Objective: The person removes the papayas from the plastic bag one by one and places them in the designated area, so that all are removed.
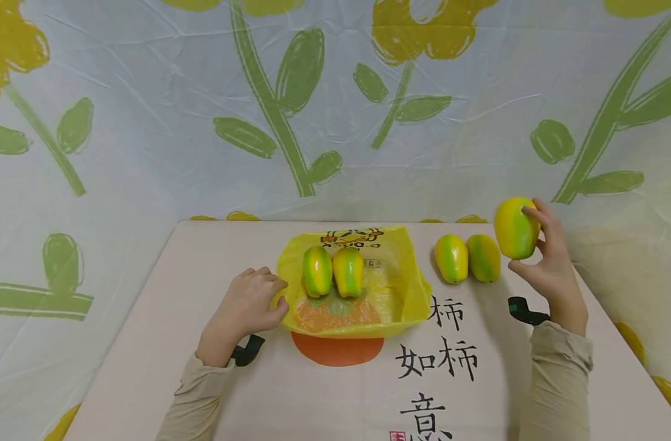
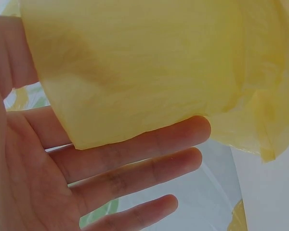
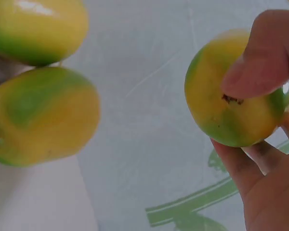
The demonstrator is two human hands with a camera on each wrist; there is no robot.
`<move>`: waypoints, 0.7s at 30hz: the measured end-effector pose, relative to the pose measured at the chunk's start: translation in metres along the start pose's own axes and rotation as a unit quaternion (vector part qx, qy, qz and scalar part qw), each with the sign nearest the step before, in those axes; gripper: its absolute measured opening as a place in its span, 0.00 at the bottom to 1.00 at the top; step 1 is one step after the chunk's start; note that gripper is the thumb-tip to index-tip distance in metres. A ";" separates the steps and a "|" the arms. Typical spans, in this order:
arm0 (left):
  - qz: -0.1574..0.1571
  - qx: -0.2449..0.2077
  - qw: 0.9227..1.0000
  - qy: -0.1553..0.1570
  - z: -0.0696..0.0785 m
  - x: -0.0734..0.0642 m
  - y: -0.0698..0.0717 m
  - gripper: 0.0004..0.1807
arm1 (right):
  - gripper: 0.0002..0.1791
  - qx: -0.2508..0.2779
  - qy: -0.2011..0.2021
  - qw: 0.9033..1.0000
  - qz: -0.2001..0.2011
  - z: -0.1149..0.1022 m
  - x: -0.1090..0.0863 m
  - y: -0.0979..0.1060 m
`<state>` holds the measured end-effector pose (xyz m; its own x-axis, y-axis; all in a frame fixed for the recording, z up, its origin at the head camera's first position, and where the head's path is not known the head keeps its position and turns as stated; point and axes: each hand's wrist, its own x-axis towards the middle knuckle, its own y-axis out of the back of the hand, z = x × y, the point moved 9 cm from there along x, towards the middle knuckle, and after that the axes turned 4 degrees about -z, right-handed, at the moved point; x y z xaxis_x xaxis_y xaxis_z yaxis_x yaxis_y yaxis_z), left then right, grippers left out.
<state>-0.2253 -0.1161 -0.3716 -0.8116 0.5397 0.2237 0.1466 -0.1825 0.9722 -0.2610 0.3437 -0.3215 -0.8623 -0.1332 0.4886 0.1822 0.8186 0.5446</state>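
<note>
My right hand (image 1: 553,263) holds a yellow-green papaya (image 1: 516,228) above the right side of the table, thumb at its lower end and fingers along its far side. Two more papayas, a left one (image 1: 451,258) and a right one (image 1: 483,258), lie side by side just left of it. My left hand (image 1: 253,303) is at the left edge of a yellow plastic bag (image 1: 401,294). Seen in the left wrist view, its fingers (image 2: 135,147) are straight, and a flap of the bag overlaps them. Within the bag's outline lie two papayas (image 1: 317,271) (image 1: 348,271).
Underneath is a pale table cover (image 1: 335,398) with black brushed characters (image 1: 437,361) and an orange shape (image 1: 338,352) partly hidden by the bag. A white cloth (image 1: 164,122) with printed yellow flowers and green leaves hangs behind the table.
</note>
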 end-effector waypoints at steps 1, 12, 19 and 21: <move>0.000 0.000 1.000 0.000 0.000 0.000 0.000 0.12 | 0.54 -0.004 -0.004 1.000 0.001 0.008 0.000 0.000; 0.003 0.000 1.000 -0.003 0.000 0.000 0.000 0.11 | 0.53 -0.040 -0.061 0.996 0.046 0.076 -0.010 0.009; 0.002 0.000 1.000 -0.001 0.000 0.000 -0.001 0.11 | 0.52 -0.043 -0.070 0.995 0.057 0.096 -0.016 0.006; -0.001 0.000 1.000 0.000 0.000 0.000 -0.002 0.12 | 0.52 -0.049 -0.074 0.995 0.055 0.103 -0.018 0.004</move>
<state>-0.2256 -0.1163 -0.3732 -0.8124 0.5393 0.2218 0.1453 -0.1813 0.9726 -0.2934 0.4070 -0.3978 -0.8933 0.0427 0.4474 0.3173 0.7649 0.5605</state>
